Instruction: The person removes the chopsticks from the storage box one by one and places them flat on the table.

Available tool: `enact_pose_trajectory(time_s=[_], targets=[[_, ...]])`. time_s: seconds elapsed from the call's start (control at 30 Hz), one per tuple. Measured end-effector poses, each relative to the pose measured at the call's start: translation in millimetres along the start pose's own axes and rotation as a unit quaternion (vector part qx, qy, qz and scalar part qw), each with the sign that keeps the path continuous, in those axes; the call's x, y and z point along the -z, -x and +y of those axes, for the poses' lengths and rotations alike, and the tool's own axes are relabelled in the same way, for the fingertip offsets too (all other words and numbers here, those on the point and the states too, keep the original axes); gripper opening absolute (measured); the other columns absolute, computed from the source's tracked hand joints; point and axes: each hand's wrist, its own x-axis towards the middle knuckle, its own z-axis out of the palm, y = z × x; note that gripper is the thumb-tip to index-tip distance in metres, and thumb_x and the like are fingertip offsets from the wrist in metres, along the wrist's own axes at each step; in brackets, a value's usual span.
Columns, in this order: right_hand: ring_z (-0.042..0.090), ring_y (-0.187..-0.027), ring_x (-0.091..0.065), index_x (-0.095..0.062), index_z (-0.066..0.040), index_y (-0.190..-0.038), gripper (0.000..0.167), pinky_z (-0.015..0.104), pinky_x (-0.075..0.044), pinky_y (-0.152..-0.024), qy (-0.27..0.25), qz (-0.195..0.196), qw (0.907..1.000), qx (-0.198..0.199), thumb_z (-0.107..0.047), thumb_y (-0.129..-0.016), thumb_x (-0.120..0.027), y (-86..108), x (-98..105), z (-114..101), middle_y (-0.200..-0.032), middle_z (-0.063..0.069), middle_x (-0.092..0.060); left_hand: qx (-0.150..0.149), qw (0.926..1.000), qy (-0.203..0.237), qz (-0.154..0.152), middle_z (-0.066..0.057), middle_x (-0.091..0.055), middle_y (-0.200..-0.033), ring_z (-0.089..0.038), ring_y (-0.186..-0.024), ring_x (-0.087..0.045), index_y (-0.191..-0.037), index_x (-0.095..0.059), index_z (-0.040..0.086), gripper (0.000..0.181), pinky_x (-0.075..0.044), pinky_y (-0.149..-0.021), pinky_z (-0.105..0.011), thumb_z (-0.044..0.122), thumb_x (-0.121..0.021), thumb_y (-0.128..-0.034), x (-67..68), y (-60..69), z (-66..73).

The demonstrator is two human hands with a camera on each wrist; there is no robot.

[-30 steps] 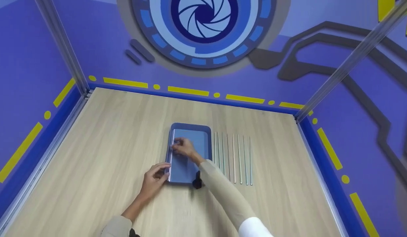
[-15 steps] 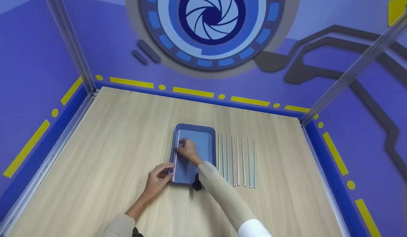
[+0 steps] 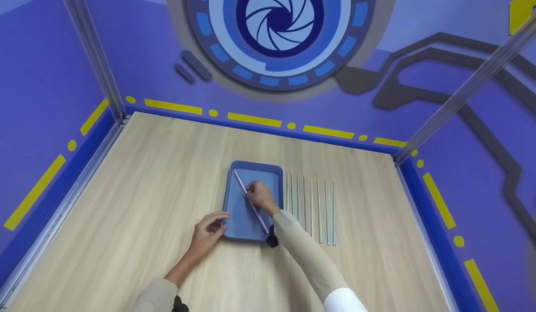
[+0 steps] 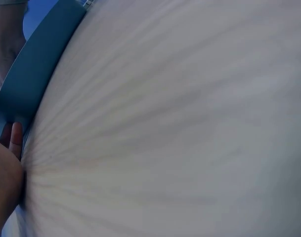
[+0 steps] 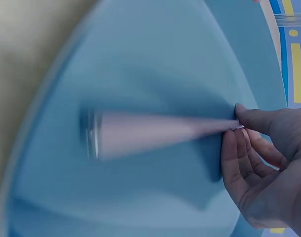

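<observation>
My right hand (image 3: 260, 195) pinches a pink chopstick (image 3: 257, 215) between thumb and fingertips, inside a blue tray (image 3: 274, 171). The chopstick lies slantwise over the tray floor, far end to the left and near end to the right. In the right wrist view the chopstick (image 5: 140, 134) shows a silver near end, blurred. My left hand (image 3: 206, 232) holds the tray's left wall near the front corner. Some of its fingertips rest on the outside of the wall (image 4: 31, 74) in the left wrist view.
Several thin pastel chopsticks (image 3: 320, 212) lie side by side on the wooden table (image 3: 172, 173), just right of the tray. My right forearm partly covers them. Blue panels (image 3: 133, 65) with metal corner posts enclose the table on the left, back and right.
The pink chopstick has left the tray's left side; its near end has swung right, so it slants across the tray. My right hand has shifted right. The left hand stays at the wall.
</observation>
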Motion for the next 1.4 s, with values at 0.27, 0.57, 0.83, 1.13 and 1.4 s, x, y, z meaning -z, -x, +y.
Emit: enact_pose_trajectory(time_s=[0.27,0.57,0.83,1.13,1.4], targets=[[0.012,-0.074,-0.056,-0.070,0.002,-0.107,0.017,0.021,-0.046,-0.062,-0.042,-0.045,0.9980,0.019,-0.006,-0.092,-0.071,3.2,16.4,10.2,-0.090,0.007,-0.067,0.007,1.0000,0.000,-0.001,-0.029,-0.068,-0.118,-0.046,-0.095,-0.061,-0.108,-0.071,-0.011,0.024,-0.052,-0.068,-0.015,-0.016,-0.070,-0.0847,0.8,-2.0,-0.5],[0.010,-0.063,-0.061,-0.071,-0.002,-0.108,0.020,0.019,-0.049,-0.050,-0.046,-0.053,0.9969,0.035,-0.008,-0.090,-0.076,3.9,29.8,18.8,-0.083,0.012,-0.074,0.010,0.9999,-0.002,-0.007,-0.030,-0.067,-0.120,-0.043,-0.095,-0.062,-0.109,-0.070,-0.012,0.025,-0.053,-0.068,-0.016,-0.018,-0.068,-0.0852,0.8,-1.1,-22.1],[0.012,-0.064,-0.067,-0.072,-0.003,-0.112,0.024,0.023,-0.057,-0.053,-0.082,-0.057,0.9943,0.036,-0.010,-0.090,-0.078,4.6,37.1,21.9,-0.087,0.015,-0.076,0.000,0.9999,0.001,-0.013,-0.021,-0.070,-0.121,-0.032,-0.097,-0.066,-0.112,-0.073,-0.003,0.026,-0.053,-0.069,-0.015,-0.011,-0.072,-0.0870,5.4,-0.9,-34.1],[0.006,-0.060,-0.061,-0.072,0.001,-0.115,0.030,0.019,-0.050,-0.051,-0.137,-0.042,0.9892,0.030,-0.012,-0.089,-0.080,9.1,42.8,25.6,-0.076,0.006,-0.073,0.004,0.9999,-0.004,-0.011,-0.021,-0.071,-0.120,-0.035,-0.099,-0.065,-0.111,-0.073,-0.004,0.027,-0.053,-0.069,-0.015,-0.013,-0.071,-0.0860,3.3,0.8,-33.3],[0.009,-0.060,-0.065,-0.069,0.007,-0.117,0.035,0.031,-0.061,-0.057,-0.227,-0.041,0.9730,-0.005,-0.013,-0.091,-0.078,12.7,47.5,28.8,-0.079,0.007,-0.071,0.015,0.9998,-0.011,-0.007,-0.026,-0.069,-0.118,-0.047,-0.101,-0.062,-0.109,-0.071,-0.010,0.025,-0.053,-0.069,-0.017,-0.017,-0.069,-0.0853,0.7,1.1,-8.9]])
